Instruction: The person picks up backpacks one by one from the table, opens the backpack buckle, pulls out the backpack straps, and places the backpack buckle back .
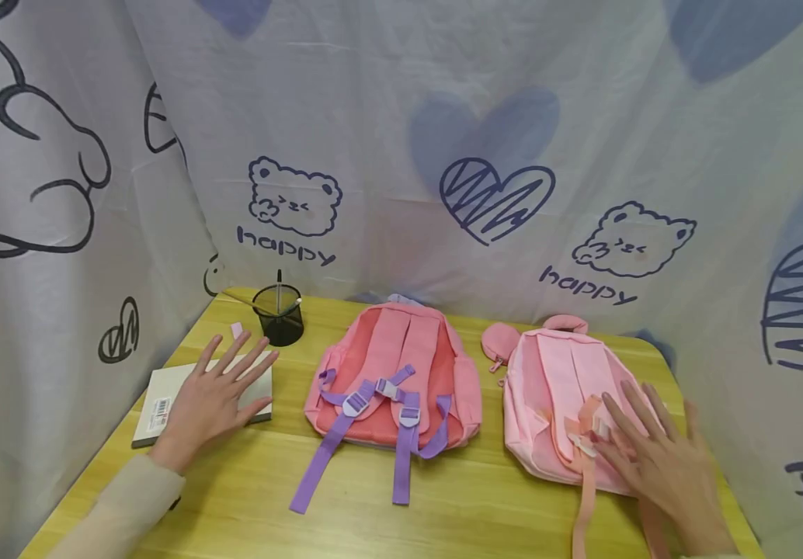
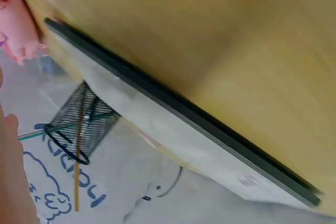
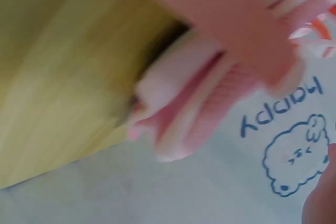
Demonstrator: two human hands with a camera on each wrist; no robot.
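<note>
Hands spread flat on a yellow worktop (image 1: 248, 497): the left hand (image 1: 216, 396), fingers straight and splayed, rests on a grey book (image 1: 157, 404) at the left edge, gripping nothing; the right hand (image 1: 660, 458), fingers likewise extended, lies on a pale pink bag (image 1: 555, 388) at the right, by its straps, holding nothing; between them a darker pink bag (image 1: 391, 373) lies face down, purple straps trailing toward the viewer; farther back, a black mesh cup (image 1: 279, 314) holds a pen; a bear-and-heart printed cloth (image 1: 401, 116) hangs behind.
</note>
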